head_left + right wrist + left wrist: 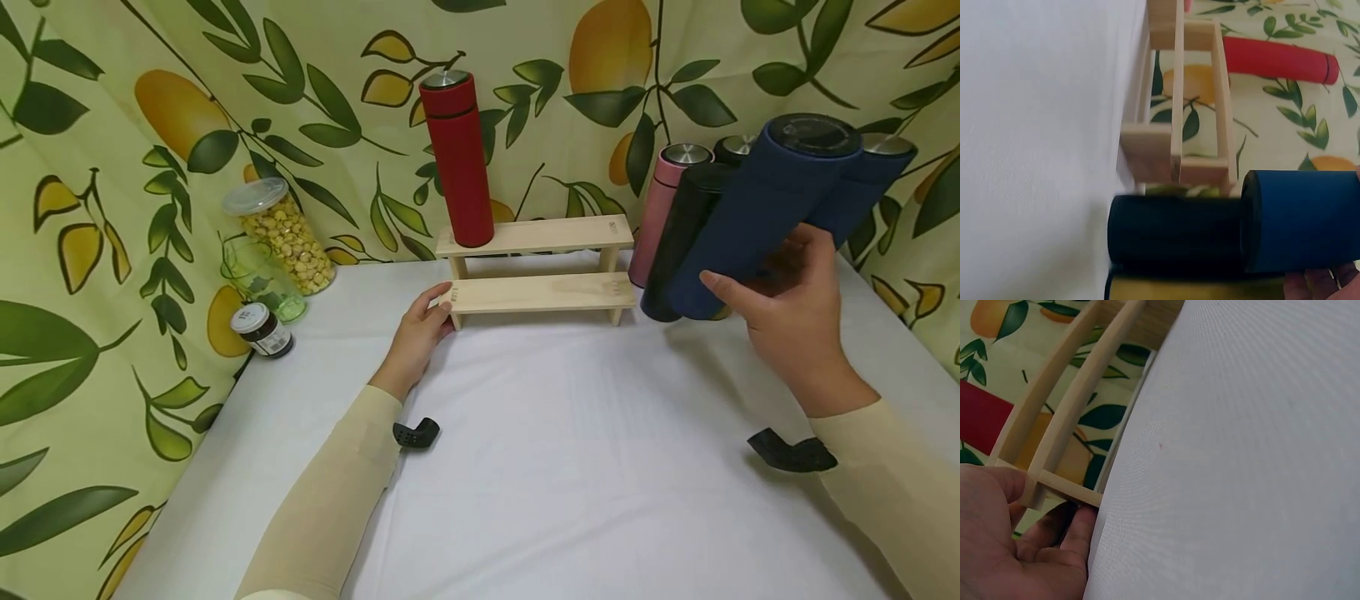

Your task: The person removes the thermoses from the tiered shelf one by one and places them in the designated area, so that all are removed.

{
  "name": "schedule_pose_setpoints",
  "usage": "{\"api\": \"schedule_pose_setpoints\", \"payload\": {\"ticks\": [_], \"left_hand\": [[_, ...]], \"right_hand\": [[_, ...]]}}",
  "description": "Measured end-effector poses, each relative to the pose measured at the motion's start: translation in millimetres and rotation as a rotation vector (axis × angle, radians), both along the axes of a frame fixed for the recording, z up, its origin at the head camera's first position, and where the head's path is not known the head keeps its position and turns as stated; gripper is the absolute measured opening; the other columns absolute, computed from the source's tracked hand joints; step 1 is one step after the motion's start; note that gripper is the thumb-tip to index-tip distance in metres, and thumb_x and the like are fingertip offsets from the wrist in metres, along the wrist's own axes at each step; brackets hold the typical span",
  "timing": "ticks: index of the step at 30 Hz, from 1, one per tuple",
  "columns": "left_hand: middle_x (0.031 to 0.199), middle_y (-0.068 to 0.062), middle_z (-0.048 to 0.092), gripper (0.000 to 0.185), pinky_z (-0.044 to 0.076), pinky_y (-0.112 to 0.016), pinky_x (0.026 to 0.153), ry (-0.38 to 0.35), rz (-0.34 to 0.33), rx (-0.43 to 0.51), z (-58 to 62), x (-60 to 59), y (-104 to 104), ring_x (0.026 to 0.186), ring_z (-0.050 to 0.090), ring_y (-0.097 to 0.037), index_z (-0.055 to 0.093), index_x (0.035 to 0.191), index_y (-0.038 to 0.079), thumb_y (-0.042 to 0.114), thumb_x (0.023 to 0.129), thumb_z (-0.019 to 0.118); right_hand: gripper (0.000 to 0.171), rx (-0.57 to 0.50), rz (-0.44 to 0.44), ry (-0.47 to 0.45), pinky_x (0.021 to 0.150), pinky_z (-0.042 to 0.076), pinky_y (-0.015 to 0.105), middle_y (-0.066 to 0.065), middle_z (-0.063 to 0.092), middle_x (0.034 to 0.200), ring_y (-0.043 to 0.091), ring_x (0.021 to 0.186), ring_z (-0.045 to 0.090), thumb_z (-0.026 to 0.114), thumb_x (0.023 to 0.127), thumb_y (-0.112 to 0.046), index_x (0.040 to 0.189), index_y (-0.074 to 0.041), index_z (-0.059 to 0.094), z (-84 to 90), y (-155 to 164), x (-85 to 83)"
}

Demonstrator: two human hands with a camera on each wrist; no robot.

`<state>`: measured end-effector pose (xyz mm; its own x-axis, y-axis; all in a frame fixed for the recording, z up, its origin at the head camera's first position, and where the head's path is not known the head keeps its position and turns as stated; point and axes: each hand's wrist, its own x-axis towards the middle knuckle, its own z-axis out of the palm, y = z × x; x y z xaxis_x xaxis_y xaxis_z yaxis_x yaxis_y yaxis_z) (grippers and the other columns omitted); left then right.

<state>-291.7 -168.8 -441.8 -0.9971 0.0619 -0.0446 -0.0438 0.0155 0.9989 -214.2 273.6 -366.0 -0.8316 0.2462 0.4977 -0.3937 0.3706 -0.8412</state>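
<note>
Item, as I read it: navy flask (757, 208) gripped in my right hand (787, 321), long axis tilted up and away, wooden two-step rack (536, 271) lying to that hand's left, its near-left corner steadied by my left hand's (416, 337) fingers.

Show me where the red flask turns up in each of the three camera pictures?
Head: red flask stands upright on the wooden rack's top step, left end.
Left wrist: a red patch at the left edge, behind the rack's slats.
Right wrist: lying sideways, upper right.
Shared landmark: the wooden rack.
</note>
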Motion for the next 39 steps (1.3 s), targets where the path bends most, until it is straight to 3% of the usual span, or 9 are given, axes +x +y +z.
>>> {"api": "schedule_pose_setpoints", "payload": {"ticks": [6, 13, 21, 39], "left_hand": [[0.158, -0.023, 0.050, 0.045, 0.052, -0.038, 0.110, 0.001, 0.013, 0.004, -0.1, 1.0, -0.9, 0.138, 0.059, -0.031, 0.052, 0.162, 0.017, 0.016, 0.117, 0.054], [0.159, -0.024, 0.049, 0.045, 0.052, -0.036, 0.110, -0.003, 0.006, 0.014, -0.8, 1.5, -1.1, 0.138, 0.058, -0.031, 0.052, 0.163, 0.017, 0.015, 0.117, 0.053], [0.160, -0.022, 0.049, 0.045, 0.053, -0.036, 0.110, -0.004, 0.006, 0.002, -0.6, 0.9, -0.3, 0.138, 0.058, -0.030, 0.052, 0.162, 0.018, 0.016, 0.117, 0.053], [0.160, -0.022, 0.048, 0.045, 0.052, -0.035, 0.110, -0.005, 0.003, -0.005, 1.1, 1.0, 1.1, 0.139, 0.058, -0.028, 0.052, 0.162, 0.019, 0.017, 0.117, 0.054]], "right_hand": [[0.083, 0.020, -0.093, -0.035, 0.089, 0.049, 0.017, -0.009, 0.054, 0.134, 0.008, 0.116, 0.058, 0.085, 0.090, 0.003, 0.157, -0.019, 0.042, 8.8, 17.1, 6.0], [0.081, 0.039, -0.204, -0.111, 0.107, 0.043, 0.021, -0.016, 0.047, 0.139, 0.004, 0.126, 0.051, 0.081, 0.098, -0.007, 0.162, -0.023, 0.034, 20.8, 29.3, 9.5], [0.077, 0.004, -0.270, -0.132, 0.104, 0.042, 0.020, -0.017, 0.048, 0.136, 0.001, 0.119, 0.050, 0.080, 0.099, -0.010, 0.161, -0.020, 0.037, 20.3, 38.0, 7.4], [0.077, 0.094, -0.392, -0.193, 0.102, 0.037, 0.020, -0.025, 0.042, 0.134, -0.007, 0.114, 0.041, 0.080, 0.099, -0.023, 0.163, -0.023, 0.037, 9.2, 58.4, 3.2]]}}
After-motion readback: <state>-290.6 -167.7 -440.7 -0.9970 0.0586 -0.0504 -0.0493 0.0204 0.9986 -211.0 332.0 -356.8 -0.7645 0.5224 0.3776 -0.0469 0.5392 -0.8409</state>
